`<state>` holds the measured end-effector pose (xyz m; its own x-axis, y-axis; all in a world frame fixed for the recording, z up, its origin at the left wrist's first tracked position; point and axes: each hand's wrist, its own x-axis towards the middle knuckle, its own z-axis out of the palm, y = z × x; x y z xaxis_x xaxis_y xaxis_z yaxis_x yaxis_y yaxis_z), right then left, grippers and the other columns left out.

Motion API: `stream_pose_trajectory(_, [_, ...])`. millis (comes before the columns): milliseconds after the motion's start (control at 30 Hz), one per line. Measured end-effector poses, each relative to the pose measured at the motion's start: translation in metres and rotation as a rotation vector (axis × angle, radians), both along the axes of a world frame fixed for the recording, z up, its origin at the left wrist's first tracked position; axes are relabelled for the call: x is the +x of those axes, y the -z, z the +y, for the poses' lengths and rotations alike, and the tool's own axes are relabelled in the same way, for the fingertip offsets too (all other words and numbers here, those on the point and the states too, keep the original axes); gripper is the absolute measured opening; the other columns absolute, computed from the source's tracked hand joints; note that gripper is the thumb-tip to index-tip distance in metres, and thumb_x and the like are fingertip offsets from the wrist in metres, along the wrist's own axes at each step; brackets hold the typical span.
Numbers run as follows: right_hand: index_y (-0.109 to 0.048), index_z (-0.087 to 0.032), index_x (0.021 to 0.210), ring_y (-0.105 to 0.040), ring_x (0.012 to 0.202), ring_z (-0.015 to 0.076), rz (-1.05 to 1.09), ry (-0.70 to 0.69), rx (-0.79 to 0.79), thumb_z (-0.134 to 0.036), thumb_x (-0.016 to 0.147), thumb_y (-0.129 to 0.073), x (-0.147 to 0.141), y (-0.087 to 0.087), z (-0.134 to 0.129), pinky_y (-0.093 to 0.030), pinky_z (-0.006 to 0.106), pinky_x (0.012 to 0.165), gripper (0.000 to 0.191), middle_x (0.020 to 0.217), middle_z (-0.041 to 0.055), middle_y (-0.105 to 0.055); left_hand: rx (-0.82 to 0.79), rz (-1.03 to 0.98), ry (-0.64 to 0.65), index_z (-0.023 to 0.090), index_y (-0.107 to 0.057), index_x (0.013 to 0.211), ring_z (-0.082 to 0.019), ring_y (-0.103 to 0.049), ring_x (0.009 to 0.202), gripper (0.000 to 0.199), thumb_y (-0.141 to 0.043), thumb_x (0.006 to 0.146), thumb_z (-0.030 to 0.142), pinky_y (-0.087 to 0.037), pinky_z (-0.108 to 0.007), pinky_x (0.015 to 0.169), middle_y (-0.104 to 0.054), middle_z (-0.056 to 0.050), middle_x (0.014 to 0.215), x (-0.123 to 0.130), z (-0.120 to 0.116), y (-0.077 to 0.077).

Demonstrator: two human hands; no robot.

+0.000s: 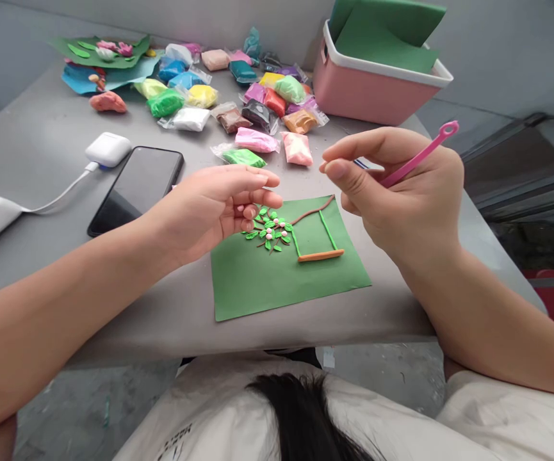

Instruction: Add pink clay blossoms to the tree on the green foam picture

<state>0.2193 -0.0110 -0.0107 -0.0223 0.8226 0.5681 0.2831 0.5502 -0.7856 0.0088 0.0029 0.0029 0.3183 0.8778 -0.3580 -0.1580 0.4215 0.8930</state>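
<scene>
My left hand (219, 211) hovers over the left part of the green paper sheet (257, 288). Its fingers curl loosely, with what looks like a small pink piece of clay (241, 208) against them. To the right, my right hand (392, 186) is raised above the table, holding a pink plastic modelling tool (421, 153) whose ringed end points up and right. Thumb and index fingertips press together; anything tiny between them cannot be made out. On the sheet are a brown clay branch (312, 211), green leaves with pale pink balls (277, 234), and a swing with an orange seat (321, 255).
Several clay packets (256, 139) lie across the back of the table. A pink basket (363, 89) with green sheets stands at back right. At left are a phone (137, 186), a white earbud case (108, 149) on a cable, and finished clay pictures (127, 57) behind.
</scene>
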Motion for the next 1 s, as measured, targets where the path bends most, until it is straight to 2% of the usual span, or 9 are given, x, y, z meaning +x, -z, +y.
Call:
stream_pose_trajectory(67, [-0.078,-0.024,0.078,-0.054,0.053,0.0082,0.010,-0.029,0.032,-0.050,0.093,-0.080,0.0000,0.0014,0.0005,-0.047,0.029,0.053,0.030,0.066,-0.0031,-0.067,-0.012,-0.002,-0.008,0.011,-0.070,0.085,-0.008,-0.055,0.062,0.010,-0.066,0.093,0.013,-0.040,-0.020,0.059,-0.070,-0.005,0.076,0.0006,0.0001,-0.0002])
stream_pose_trajectory(233, [-0.074,-0.024,0.077,-0.038,0.046,0.0043,-0.052,0.016,0.014,-0.054,0.082,-0.089,0.0000,0.0004,-0.0022,-0.025,0.026,0.040,0.033,0.072,-0.0040,-0.068,-0.019,0.007,0.005,0.011,-0.071,0.081,-0.004,-0.046,0.049,0.012,-0.065,0.091,0.010,-0.036,-0.017,0.047,-0.069,-0.004,0.072,0.0027,0.0002,-0.0010])
stream_pose_trajectory(367, [-0.078,-0.025,0.081,-0.041,0.049,0.0073,-0.033,-0.033,0.057,-0.047,0.095,-0.079,0.0005,0.0019,-0.0018,-0.028,0.029,0.044,0.027,0.064,-0.0034,-0.061,-0.003,0.011,0.030,0.011,-0.072,0.080,-0.003,-0.043,0.046,0.010,-0.066,0.088,0.009,-0.032,-0.016,0.042,-0.067,-0.004,0.074,0.0027,-0.0004,-0.0011])
stream_pose_trajectory(433, [-0.075,-0.023,0.075,-0.039,0.048,0.0066,-0.009,-0.041,0.094,-0.046,0.094,-0.081,0.0000,0.0022,-0.0020,-0.025,0.028,0.043,0.030,0.061,-0.0042,-0.057,0.004,0.014,0.035,0.011,-0.072,0.080,-0.002,-0.043,0.047,0.008,-0.068,0.087,0.010,-0.033,-0.015,0.042,-0.067,-0.005,0.076,0.0024,-0.0010,-0.0007])
stream_pose_trajectory(500, [-0.075,-0.023,0.079,-0.040,0.047,0.0053,-0.030,-0.009,0.107,-0.046,0.089,-0.085,-0.0008,0.0020,-0.0029,-0.023,0.027,0.041,0.027,0.071,-0.0033,-0.066,0.007,0.016,0.036,0.011,-0.072,0.080,-0.002,-0.043,0.047,0.008,-0.068,0.087,0.010,-0.033,-0.015,0.042,-0.067,-0.005,0.077,0.0023,-0.0014,-0.0003])
stream_pose_trajectory(600, [-0.077,-0.024,0.089,-0.051,0.052,0.0065,-0.057,-0.001,0.124,-0.047,0.093,-0.081,-0.0011,0.0026,-0.0033,-0.033,0.026,0.042,0.024,0.085,0.0002,-0.075,0.006,0.019,0.032,0.011,-0.073,0.079,-0.002,-0.043,0.047,0.010,-0.067,0.087,0.008,-0.033,-0.015,0.042,-0.067,-0.005,0.076,0.0026,-0.0008,-0.0001])
stream_pose_trajectory(700, [-0.075,-0.025,0.084,-0.061,0.058,0.0109,-0.060,-0.050,0.127,-0.054,0.098,-0.073,0.0017,0.0051,-0.0014,-0.046,0.028,0.049,0.033,0.071,-0.0007,-0.067,0.001,0.029,0.018,0.010,-0.073,0.079,-0.002,-0.043,0.045,0.013,-0.065,0.088,0.005,-0.033,-0.014,0.041,-0.068,-0.005,0.075,0.0030,0.0008,-0.0005])
stream_pose_trajectory(867, [-0.075,-0.026,0.085,-0.055,0.055,0.0093,-0.140,-0.038,0.063,-0.057,0.088,-0.084,0.0063,0.0056,0.0005,-0.044,0.027,0.044,0.032,0.077,-0.0021,-0.071,-0.001,0.057,0.000,0.011,-0.072,0.078,-0.002,-0.042,0.044,0.016,-0.063,0.088,0.004,-0.033,-0.015,0.041,-0.070,-0.005,0.075,0.0025,0.0020,-0.0002])
stream_pose_trajectory(1000, [-0.075,-0.026,0.080,-0.055,0.056,0.0110,-0.150,-0.010,0.111,-0.059,0.096,-0.073,0.0021,0.0028,-0.0013,-0.047,0.030,0.049,0.036,0.069,-0.0013,-0.066,0.000,0.060,0.019,0.011,-0.073,0.080,-0.002,-0.042,0.045,0.014,-0.064,0.088,0.005,-0.032,-0.015,0.042,-0.071,-0.006,0.077,0.0037,0.0004,-0.0003])
